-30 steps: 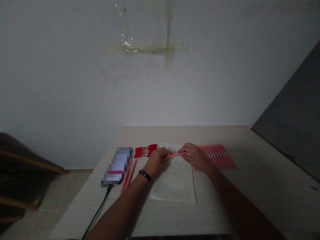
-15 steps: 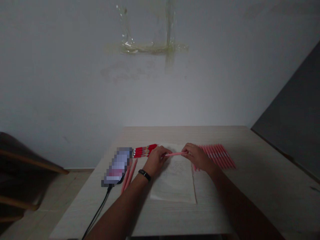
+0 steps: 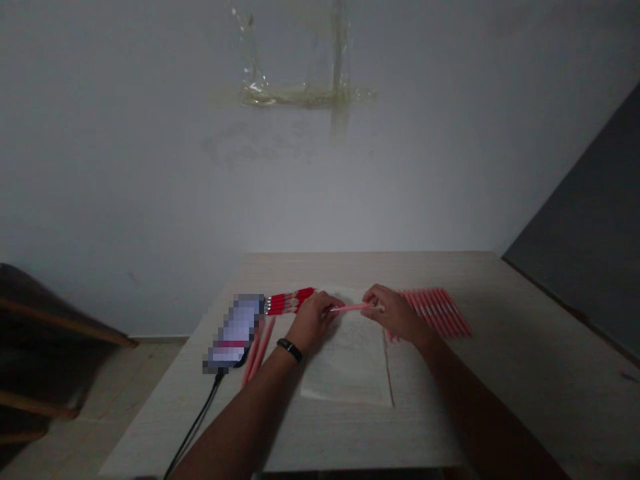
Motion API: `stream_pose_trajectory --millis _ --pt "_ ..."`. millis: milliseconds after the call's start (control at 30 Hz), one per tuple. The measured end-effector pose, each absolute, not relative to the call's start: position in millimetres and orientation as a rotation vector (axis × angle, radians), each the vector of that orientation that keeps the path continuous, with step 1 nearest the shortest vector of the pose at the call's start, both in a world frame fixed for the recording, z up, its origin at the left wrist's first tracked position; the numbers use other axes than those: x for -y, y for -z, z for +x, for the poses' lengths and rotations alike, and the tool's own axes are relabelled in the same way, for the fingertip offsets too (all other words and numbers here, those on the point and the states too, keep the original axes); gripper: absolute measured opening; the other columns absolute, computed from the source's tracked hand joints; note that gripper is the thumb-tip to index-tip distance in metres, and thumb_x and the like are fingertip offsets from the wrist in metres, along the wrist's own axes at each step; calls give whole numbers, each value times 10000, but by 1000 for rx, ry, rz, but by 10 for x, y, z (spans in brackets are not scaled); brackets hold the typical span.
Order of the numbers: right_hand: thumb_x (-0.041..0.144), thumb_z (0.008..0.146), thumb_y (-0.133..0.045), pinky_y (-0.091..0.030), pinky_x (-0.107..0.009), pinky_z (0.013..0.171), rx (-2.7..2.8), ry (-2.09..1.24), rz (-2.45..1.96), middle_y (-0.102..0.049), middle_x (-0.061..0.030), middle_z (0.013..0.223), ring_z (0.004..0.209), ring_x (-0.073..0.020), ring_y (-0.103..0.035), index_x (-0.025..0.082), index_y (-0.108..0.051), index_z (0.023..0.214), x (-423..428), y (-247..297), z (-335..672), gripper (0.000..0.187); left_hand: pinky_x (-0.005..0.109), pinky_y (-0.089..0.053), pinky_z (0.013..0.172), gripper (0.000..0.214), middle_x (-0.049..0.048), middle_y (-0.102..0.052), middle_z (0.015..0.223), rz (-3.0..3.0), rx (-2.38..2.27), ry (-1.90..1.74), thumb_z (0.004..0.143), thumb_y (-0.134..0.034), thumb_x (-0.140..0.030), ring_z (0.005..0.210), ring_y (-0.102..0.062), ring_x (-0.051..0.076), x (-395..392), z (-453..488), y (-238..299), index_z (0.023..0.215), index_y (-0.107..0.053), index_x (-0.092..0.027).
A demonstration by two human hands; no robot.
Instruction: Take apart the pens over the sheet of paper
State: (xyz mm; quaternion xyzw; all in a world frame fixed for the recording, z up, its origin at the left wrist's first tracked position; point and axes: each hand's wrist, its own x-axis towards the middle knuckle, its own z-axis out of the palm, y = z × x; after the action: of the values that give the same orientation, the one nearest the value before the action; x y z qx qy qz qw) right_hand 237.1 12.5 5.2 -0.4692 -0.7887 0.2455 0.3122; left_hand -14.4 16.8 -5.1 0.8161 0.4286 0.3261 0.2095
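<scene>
My left hand [image 3: 313, 323] and my right hand [image 3: 395, 312] each pinch one end of a thin pink pen [image 3: 349, 308], holding it level just above a white sheet of paper [image 3: 350, 363]. A black band sits on my left wrist. Behind my left hand lies a bunch of red pens [image 3: 289, 301]. A row of several pink pens [image 3: 437, 310] lies side by side to the right of my right hand.
The light wooden table [image 3: 500, 373] stands against a pale wall. A phone [image 3: 234, 332] with a black cable lies at the left, two loose pink pens [image 3: 257, 350] beside it. A dark chair [image 3: 35, 347] is at far left, a dark panel at right.
Almost nothing has moved. Both hands keep hold of the pink pen, which shifted slightly toward the left.
</scene>
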Motion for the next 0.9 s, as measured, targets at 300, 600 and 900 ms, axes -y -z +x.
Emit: stream_pose_trajectory --millis 300,600,900 --pt "363 959 -565 -470 -249 619 2127 -550 -1263 -628 -15 835 707 -145 -614 202 -639 888 -138 -47 2370 191 283 -457 754 189 76 -685 921 2269 -1210 -887 871 -611 -174 845 -589 194 -174 -142 49 996 -753 -190" --pt "297 1025 -437 -424 -271 703 2250 -434 -1198 -601 -7 726 712 -146 -598 183 -614 722 -145 -20 2352 369 296 -461 748 185 79 -676 893 2252 -1191 -872 848 -624 -172 832 -588 200 -172 -136 48 966 -766 -185" --pt "310 981 -533 -403 -261 672 2222 -441 -1147 -601 -9 735 703 -144 -580 185 -620 735 -148 -25 2343 290 289 -456 727 172 75 -696 902 2182 -1212 -892 841 -629 -162 833 -602 201 -184 -134 83 948 -763 -187"
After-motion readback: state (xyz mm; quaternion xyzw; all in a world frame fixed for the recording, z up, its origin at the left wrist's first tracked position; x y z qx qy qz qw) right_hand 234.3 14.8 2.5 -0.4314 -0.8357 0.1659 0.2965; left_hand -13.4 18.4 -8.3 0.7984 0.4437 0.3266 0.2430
